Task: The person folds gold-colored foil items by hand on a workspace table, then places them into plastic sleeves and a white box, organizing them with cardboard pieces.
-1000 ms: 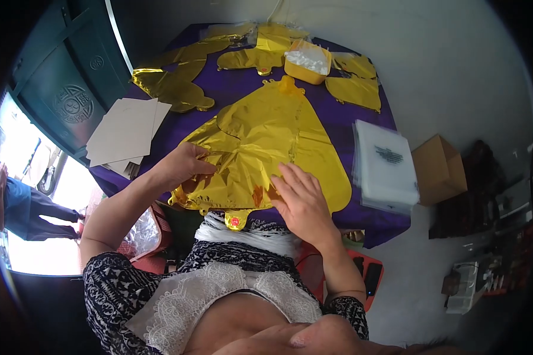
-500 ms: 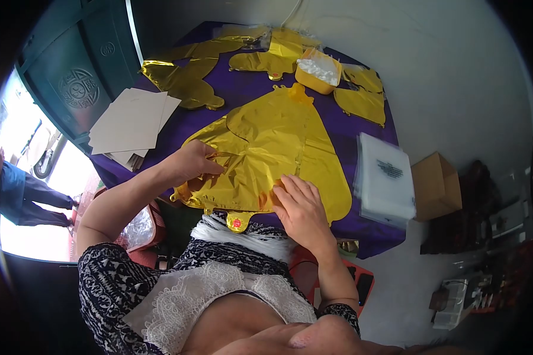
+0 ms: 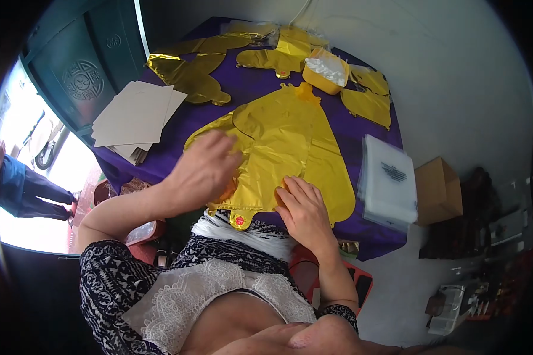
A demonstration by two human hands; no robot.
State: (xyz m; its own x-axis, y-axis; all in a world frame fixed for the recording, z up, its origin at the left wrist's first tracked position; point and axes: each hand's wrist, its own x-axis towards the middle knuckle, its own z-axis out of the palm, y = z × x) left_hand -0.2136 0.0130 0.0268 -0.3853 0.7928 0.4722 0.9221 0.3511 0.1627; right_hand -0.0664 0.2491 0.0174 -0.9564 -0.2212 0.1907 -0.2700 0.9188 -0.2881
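Note:
A large flat gold foil balloon (image 3: 290,142) lies on the purple tablecloth (image 3: 243,89) in front of me. My left hand (image 3: 204,168) is blurred, raised over the balloon's near left part with its fingers spread, and holds nothing. My right hand (image 3: 305,210) lies flat on the balloon's near edge, pressing it down with fingers together. A small red-and-gold tab (image 3: 238,220) hangs from the balloon's near edge.
More gold foil balloons (image 3: 189,74) lie at the far side, with a yellow tub (image 3: 324,70) of white bits. A stack of grey cards (image 3: 133,118) sits left, a stack of clear bags (image 3: 388,180) right. A cardboard box (image 3: 438,189) stands on the floor. A person (image 3: 18,189) stands outside at left.
My left hand has let go of the folded left part of the balloon and swept up over it. My right hand has slid slightly toward the near edge.

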